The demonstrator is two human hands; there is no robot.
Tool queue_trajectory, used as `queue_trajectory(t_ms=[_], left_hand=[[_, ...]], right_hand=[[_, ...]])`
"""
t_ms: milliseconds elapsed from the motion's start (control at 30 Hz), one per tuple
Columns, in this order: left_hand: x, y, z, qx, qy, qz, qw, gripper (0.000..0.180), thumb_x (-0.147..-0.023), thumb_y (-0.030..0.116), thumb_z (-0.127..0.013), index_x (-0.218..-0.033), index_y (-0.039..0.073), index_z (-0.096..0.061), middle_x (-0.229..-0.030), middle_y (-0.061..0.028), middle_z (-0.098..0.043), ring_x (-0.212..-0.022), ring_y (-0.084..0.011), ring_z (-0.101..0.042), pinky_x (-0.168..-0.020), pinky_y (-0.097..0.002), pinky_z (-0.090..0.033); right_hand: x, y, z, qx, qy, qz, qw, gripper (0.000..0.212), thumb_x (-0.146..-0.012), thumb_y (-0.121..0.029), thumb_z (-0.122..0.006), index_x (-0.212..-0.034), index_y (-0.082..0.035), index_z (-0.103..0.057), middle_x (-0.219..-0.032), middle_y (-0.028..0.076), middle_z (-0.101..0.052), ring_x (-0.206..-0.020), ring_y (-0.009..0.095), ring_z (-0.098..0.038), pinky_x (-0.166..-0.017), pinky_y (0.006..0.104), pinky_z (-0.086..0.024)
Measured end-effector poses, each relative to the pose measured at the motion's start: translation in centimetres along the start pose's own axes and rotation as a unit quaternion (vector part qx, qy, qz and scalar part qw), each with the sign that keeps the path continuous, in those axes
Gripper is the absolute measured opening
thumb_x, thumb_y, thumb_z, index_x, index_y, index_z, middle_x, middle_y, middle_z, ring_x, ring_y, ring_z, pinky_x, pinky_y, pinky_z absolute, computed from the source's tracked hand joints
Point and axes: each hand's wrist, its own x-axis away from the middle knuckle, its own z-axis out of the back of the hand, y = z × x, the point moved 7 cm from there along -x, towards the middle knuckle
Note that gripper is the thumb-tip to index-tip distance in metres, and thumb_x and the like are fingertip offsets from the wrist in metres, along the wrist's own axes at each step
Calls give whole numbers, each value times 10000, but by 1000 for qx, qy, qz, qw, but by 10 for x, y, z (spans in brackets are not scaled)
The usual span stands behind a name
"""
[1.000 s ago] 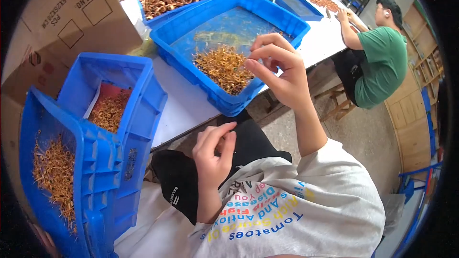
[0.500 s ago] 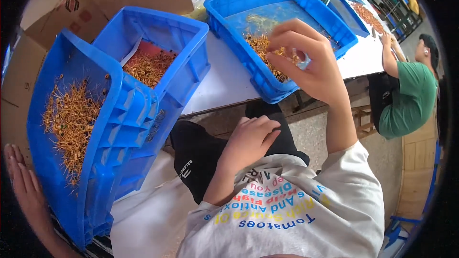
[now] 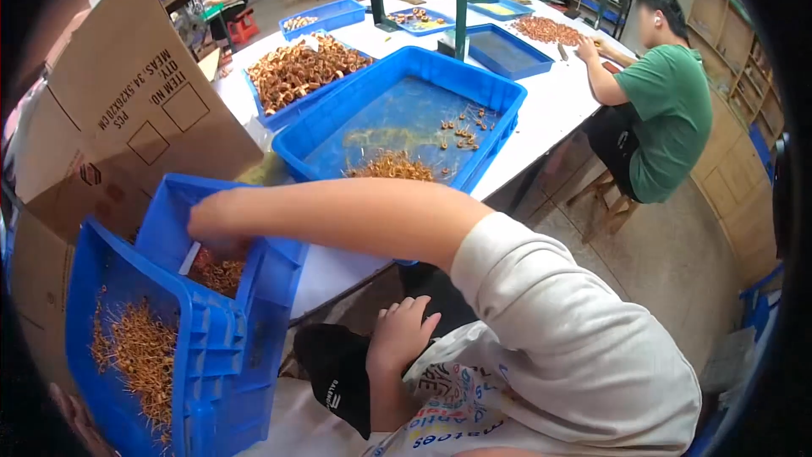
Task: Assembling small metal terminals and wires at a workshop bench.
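Observation:
My right arm reaches across to the left, and my right hand is down inside a small blue bin. It is blurred and its fingers are hidden among small golden metal pieces lying there. On my dark-trousered thigh rests my left hand, holding nothing, its thumb apart from the fingers. Beside the small bin stands a tilted blue bin with a heap of golden pieces with thin stems and ringed heads. A large blue tray beyond my forearm holds a pile of similar pieces and several scattered ones.
A cardboard box stands behind the bins. Another tray holds copper-coloured rings. A green post rises beyond the large tray. A person in green sits at the right; another person's hand shows at the lower left.
My right hand has moved from above the large tray leftward into the small bin. The view has shifted, showing more of the far table. My left hand stays on my lap.

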Motion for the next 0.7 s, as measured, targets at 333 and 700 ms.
queue_trajectory(t_ms=[333, 700], left_hand=[[4, -1, 5, -12, -5, 13, 1000, 418, -947, 349, -546, -1238, 51, -580, -1113, -176, -652, -969, -384, -611, -876, -444, -450], [131, 81, 270, -539, -55, 196, 817, 296, -944, 173, -550, -1187, 16, -609, -1247, -163, -601, -1133, -331, -564, -982, -397, -429]], right_hand=[[-54, 20, -54, 78, -35, -20, 996, 284, -834, -228, -680, -1057, -68, -751, -1035, 117, -731, -884, 310, -681, -816, 421, -558], [-59, 10, -46, 120, 56, -15, 991, 292, -904, -233, -604, -1107, -69, -732, -1103, 133, -713, -954, 320, -680, -840, 438, -553]])
